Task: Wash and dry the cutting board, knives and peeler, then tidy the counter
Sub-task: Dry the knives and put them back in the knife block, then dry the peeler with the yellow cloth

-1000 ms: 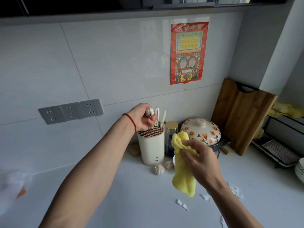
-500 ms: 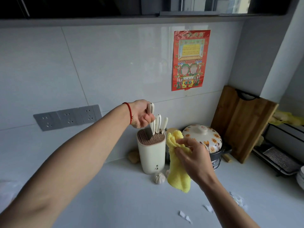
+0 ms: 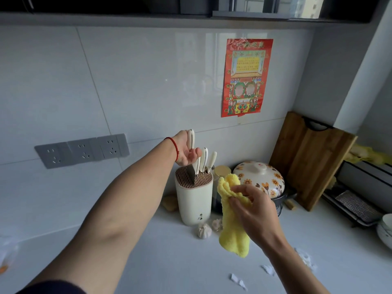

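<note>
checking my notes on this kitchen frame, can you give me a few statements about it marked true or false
1. The left hand holds a knife with its blade tip in the knife block. True.
2. The right hand holds a blue sponge. False: it grips a yellow cloth.
3. The cutting board lies flat on the counter. False: it stands leaning against the wall.
4. Garlic lies on the counter by the foot of the block. True.
5. The pot has no lid. False: a flowered lid covers it.
</note>
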Available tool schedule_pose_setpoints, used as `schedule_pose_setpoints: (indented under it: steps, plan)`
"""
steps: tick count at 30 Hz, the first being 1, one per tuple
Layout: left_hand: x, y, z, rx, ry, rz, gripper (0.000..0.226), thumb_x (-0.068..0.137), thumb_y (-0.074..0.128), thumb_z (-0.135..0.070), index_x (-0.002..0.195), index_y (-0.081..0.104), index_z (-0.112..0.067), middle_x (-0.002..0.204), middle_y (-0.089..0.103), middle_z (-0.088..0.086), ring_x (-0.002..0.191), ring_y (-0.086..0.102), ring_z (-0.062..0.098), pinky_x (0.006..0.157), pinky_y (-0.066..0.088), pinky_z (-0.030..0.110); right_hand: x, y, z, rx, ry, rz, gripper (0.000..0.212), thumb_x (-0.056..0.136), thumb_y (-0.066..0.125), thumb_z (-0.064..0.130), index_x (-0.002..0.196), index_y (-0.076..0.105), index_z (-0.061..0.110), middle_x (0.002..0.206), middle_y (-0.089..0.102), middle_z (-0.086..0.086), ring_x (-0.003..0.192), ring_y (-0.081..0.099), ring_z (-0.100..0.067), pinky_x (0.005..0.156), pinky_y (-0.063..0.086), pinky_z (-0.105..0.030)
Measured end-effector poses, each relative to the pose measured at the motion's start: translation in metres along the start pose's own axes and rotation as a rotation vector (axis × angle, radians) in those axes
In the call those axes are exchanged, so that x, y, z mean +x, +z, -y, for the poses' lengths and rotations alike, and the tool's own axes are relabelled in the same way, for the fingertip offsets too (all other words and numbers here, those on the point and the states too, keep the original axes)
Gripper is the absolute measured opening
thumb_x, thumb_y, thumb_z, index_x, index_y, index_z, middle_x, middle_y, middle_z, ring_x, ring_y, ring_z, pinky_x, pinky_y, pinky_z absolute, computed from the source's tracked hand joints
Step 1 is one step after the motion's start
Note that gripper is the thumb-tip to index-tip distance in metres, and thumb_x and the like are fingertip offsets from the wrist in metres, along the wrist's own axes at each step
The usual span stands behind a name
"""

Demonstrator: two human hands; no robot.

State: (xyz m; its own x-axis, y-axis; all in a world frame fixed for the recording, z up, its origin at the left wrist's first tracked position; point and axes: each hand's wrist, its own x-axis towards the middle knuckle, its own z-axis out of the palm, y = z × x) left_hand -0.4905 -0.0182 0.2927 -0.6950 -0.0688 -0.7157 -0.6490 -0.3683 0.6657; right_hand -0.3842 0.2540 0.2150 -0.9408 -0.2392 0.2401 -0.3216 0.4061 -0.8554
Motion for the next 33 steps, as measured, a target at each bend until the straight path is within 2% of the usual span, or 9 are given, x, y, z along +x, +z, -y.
schedule_pose_setpoints:
  steps: [7,10,13,16,21,27,29,31,33]
  plan:
    - [0.040,-0.018,0.014,-0.127,0.064,0.007,0.059,0.095,0.035,-0.057,0.112,0.057,-0.006,0.073,0.061,0.009,0.048,0.059,0.018,0.037,0.047,0.022,-0.014,-0.001,-0.019,0.017,0.058,0.017,0.020,0.091,0.072,0.021,0.106,0.072,0.033,0.105,0.070,0.013,0.091,0.063,-0.001,0.061,0.044,-0.010]
    - [0.050,-0.023,0.034,-0.308,0.173,-0.040,0.069,0.099,0.026,-0.056,0.118,0.055,0.004,0.083,0.065,0.018,0.048,0.063,0.026,0.040,0.051,0.025,-0.019,-0.003,-0.026,0.018,0.077,0.020,0.021,0.092,0.071,0.022,0.107,0.071,0.035,0.103,0.070,0.011,0.091,0.064,-0.007,0.067,0.052,-0.023]
    - [0.043,-0.013,0.071,-0.397,0.289,-0.071,0.058,0.102,0.028,-0.045,0.104,0.060,0.004,0.065,0.066,0.016,0.047,0.063,0.026,0.041,0.051,0.025,-0.031,-0.010,-0.041,0.039,0.115,0.022,0.023,0.092,0.071,0.020,0.106,0.068,0.038,0.102,0.069,0.012,0.092,0.065,-0.009,0.073,0.057,-0.034]
    - [0.025,0.022,0.126,-0.310,0.358,-0.050,0.035,0.100,0.040,-0.032,0.090,0.057,-0.003,0.061,0.060,0.012,0.046,0.060,0.024,0.040,0.048,0.023,-0.050,-0.029,-0.067,0.107,0.181,0.006,0.026,0.092,0.071,0.019,0.111,0.066,0.036,0.105,0.068,0.013,0.093,0.067,-0.010,0.072,0.057,-0.029]
    - [0.006,0.113,0.270,0.069,0.290,0.106,0.015,0.097,0.052,-0.019,0.096,0.058,-0.005,0.067,0.060,0.013,0.051,0.061,0.029,0.044,0.047,0.026,-0.103,-0.078,-0.124,0.230,0.342,-0.077,0.033,0.093,0.070,0.016,0.117,0.060,0.036,0.105,0.073,0.006,0.089,0.072,-0.010,0.074,0.061,-0.031]
    - [-0.016,0.265,0.445,0.506,0.275,0.381,0.016,0.100,0.062,-0.015,0.115,0.062,-0.010,0.102,0.070,0.018,0.079,0.071,0.027,0.070,0.061,0.038,-0.227,-0.187,-0.212,0.379,0.668,-0.334,0.035,0.094,0.065,0.009,0.120,0.065,0.032,0.115,0.071,-0.010,0.096,0.073,-0.021,0.080,0.061,-0.036]
    - [-0.029,0.315,0.480,0.542,0.272,0.514,0.023,0.099,0.066,-0.020,0.121,0.062,-0.016,0.107,0.071,0.016,0.089,0.074,0.025,0.075,0.063,0.039,-0.265,-0.216,-0.233,0.395,0.692,-0.395,0.035,0.095,0.066,0.018,0.125,0.065,0.036,0.123,0.068,-0.004,0.107,0.070,-0.017,0.090,0.060,-0.039]
    - [-0.038,0.362,0.511,0.584,0.242,0.592,0.022,0.098,0.067,-0.017,0.120,0.062,-0.014,0.107,0.071,0.014,0.091,0.073,0.022,0.074,0.063,0.037,-0.302,-0.246,-0.249,0.358,0.707,-0.454,0.039,0.093,0.069,0.031,0.131,0.062,0.039,0.122,0.069,0.008,0.107,0.068,-0.007,0.090,0.059,-0.031]
    - [-0.038,0.402,0.540,0.629,0.212,0.641,0.020,0.096,0.067,-0.007,0.115,0.062,-0.011,0.105,0.072,0.014,0.086,0.073,0.018,0.069,0.062,0.034,-0.333,-0.274,-0.264,0.353,0.735,-0.487,0.041,0.090,0.070,0.033,0.130,0.063,0.038,0.117,0.072,0.008,0.105,0.070,-0.009,0.090,0.059,-0.035]
